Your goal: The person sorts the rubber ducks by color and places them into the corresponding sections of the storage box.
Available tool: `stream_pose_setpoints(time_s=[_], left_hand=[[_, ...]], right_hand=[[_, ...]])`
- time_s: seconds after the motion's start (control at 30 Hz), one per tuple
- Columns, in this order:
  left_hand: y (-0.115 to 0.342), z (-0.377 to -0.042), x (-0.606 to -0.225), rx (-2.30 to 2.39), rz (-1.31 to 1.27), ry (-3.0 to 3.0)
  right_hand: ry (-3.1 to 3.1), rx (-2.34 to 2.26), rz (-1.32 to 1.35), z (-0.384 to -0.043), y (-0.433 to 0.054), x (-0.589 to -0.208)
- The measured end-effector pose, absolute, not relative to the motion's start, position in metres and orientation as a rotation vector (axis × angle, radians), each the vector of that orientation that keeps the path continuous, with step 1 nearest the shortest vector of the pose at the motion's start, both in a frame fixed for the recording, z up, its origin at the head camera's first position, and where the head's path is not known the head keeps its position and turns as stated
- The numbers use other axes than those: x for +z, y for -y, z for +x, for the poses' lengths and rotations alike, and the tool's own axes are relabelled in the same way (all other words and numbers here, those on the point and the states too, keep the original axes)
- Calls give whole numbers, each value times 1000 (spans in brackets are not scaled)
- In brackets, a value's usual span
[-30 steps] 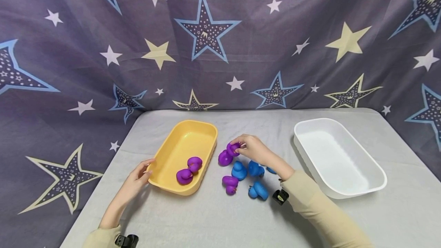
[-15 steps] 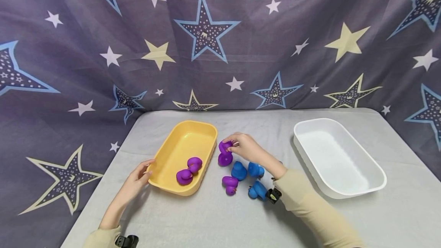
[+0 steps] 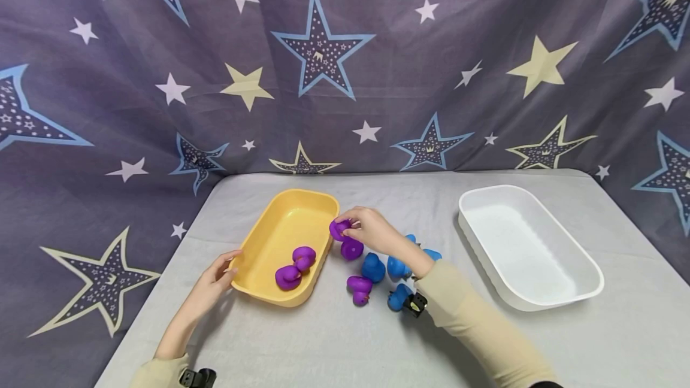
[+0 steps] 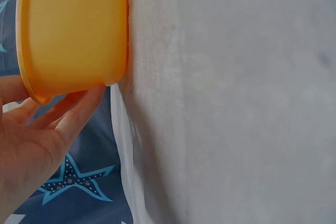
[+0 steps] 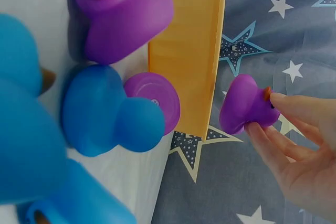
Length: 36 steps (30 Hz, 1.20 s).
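Note:
My right hand [image 3: 372,230] pinches a purple rubber duck [image 3: 338,230] between thumb and fingertips, beside the right rim of the yellow tub [image 3: 288,220]. In the right wrist view the held duck [image 5: 240,103] is raised above the tub's edge. My left hand [image 3: 214,279] grips the tub's near left side; in the left wrist view the thumb lies over the rim and the fingers press the outer wall. Inside the tub lie two purple ducks [image 3: 288,277]. Just below my right hand another purple duck [image 3: 352,249] shows its round base.
Several blue ducks [image 3: 373,267] cluster in the middle of the table, some partly hidden by my right forearm. Beside them lies a purple duck [image 3: 359,290]. At the right stands a white tub [image 3: 530,244]. A star-patterned curtain [image 3: 366,94] hangs behind the table.
My right hand has carried the purple duck leftward, from over the group of ducks to the yellow tub's right rim. My left hand has stayed on the tub.

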<state>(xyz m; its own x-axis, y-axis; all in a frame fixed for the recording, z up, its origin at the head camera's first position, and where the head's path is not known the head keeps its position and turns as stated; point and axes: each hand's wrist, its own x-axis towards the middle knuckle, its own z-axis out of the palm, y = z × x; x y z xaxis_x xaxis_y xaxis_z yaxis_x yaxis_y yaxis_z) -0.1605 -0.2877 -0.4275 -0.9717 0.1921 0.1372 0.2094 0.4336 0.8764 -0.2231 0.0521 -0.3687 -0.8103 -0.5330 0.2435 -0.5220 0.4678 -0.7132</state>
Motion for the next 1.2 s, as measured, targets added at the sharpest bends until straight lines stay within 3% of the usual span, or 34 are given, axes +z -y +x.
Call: stream_pose_setpoints(time_s=[1.2], left_hand=[[288, -160, -428, -1620, -367, 2649]], right_hand=[[-2604, -1305, -958, -240, -10, -366]])
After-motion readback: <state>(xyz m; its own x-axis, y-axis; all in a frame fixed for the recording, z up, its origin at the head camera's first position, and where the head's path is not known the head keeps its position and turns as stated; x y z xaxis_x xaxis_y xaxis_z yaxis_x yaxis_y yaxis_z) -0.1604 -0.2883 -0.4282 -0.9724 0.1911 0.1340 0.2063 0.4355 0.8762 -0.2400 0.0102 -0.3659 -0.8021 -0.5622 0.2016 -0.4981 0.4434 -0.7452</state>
